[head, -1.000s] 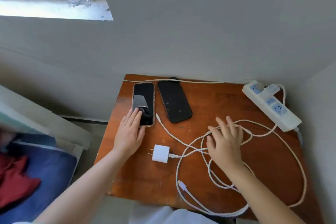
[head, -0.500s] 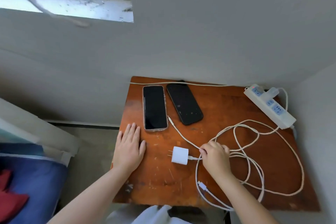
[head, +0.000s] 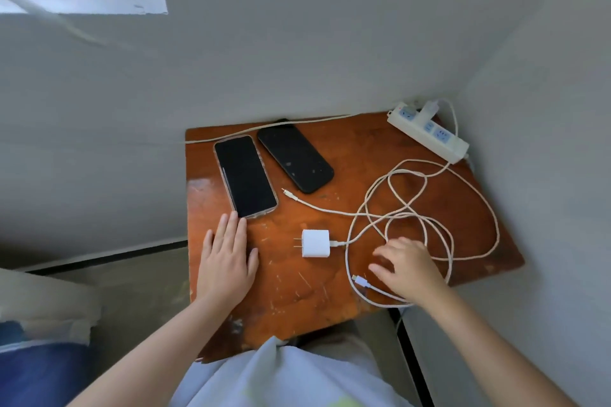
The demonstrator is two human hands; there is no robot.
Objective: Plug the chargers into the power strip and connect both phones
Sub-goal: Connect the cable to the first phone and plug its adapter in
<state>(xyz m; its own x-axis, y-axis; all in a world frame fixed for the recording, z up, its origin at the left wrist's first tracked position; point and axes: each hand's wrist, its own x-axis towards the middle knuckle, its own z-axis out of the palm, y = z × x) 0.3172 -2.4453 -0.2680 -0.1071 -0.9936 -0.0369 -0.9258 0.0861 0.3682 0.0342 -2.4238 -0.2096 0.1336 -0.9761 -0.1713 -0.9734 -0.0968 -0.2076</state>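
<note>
Beside the white charger [head: 315, 243], right hand [head: 408, 266] hovers with fingers spread over the cable [head: 360, 281]; left hand [head: 226, 258] lies flat

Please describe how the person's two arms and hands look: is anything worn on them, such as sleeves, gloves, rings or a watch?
Both forearms are bare up to the picture's lower edge; no sleeve shows. The left hand and right hand wear no gloves, and no ring, watch or bracelet is visible. A pale garment covers the body below.
</note>
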